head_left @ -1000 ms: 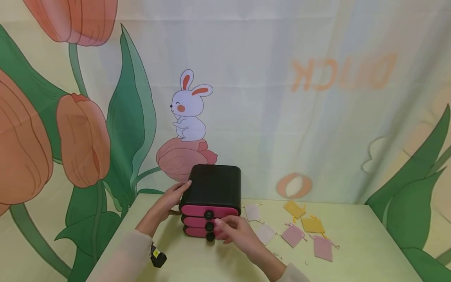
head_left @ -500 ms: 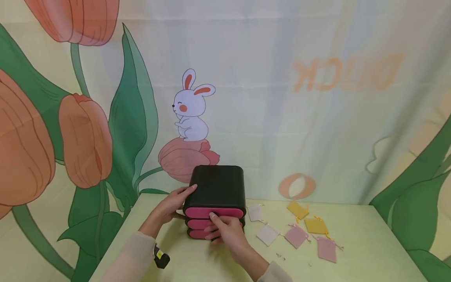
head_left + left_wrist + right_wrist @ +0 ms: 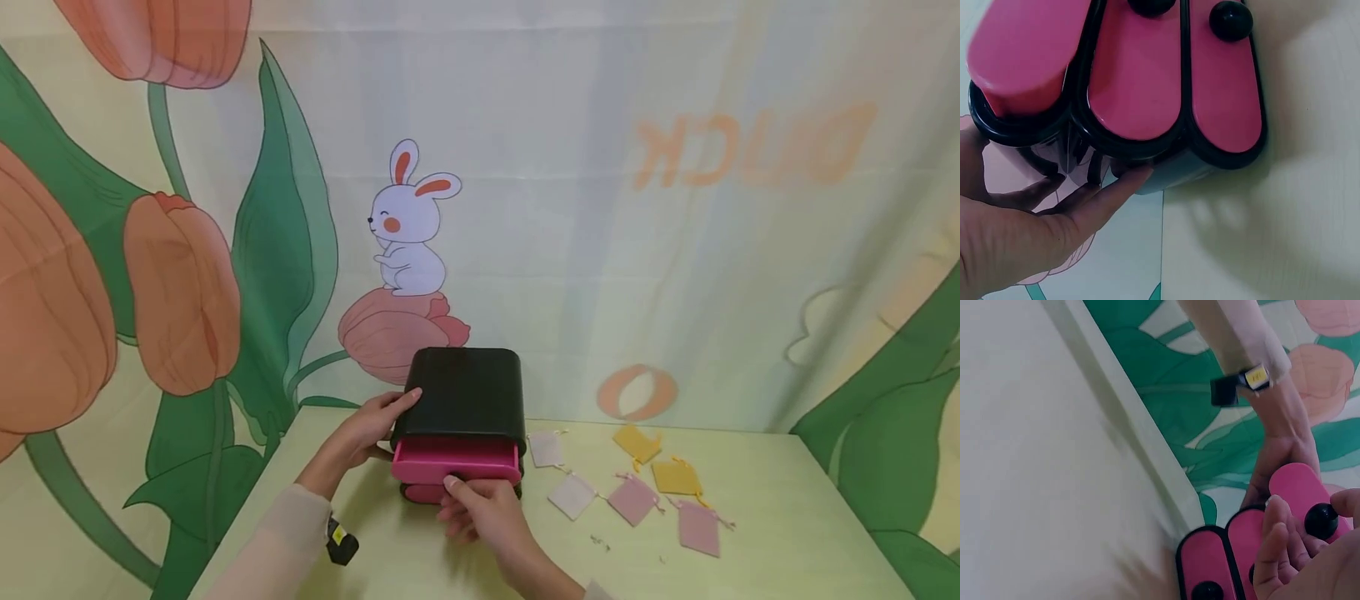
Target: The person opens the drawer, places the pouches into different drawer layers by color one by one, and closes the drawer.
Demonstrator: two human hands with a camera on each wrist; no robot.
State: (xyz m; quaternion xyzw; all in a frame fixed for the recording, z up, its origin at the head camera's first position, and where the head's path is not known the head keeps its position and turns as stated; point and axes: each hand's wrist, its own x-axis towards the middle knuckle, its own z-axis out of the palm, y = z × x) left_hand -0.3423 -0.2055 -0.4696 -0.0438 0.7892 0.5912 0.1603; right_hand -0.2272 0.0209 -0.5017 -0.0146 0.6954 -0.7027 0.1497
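A small black drawer box with three pink drawers stands on the table. Its top drawer is pulled part way out, and its pink inside shows. My left hand holds the box at its left side, thumb on the top edge. In the left wrist view, the fingers of that hand touch the side wall beside the lower drawers. My right hand is at the front and pinches the black round knob of the top drawer. The lower drawers are in; the right hand partly covers them.
Right of the box lie several drawstring pouches: yellow, pink and pale lilac. Tiny shiny pieces lie nearer on the table. A printed curtain hangs behind.
The right hand has gone from the drawer fronts to the top knob and drawn the top drawer outward. The left hand stays on the box's side.
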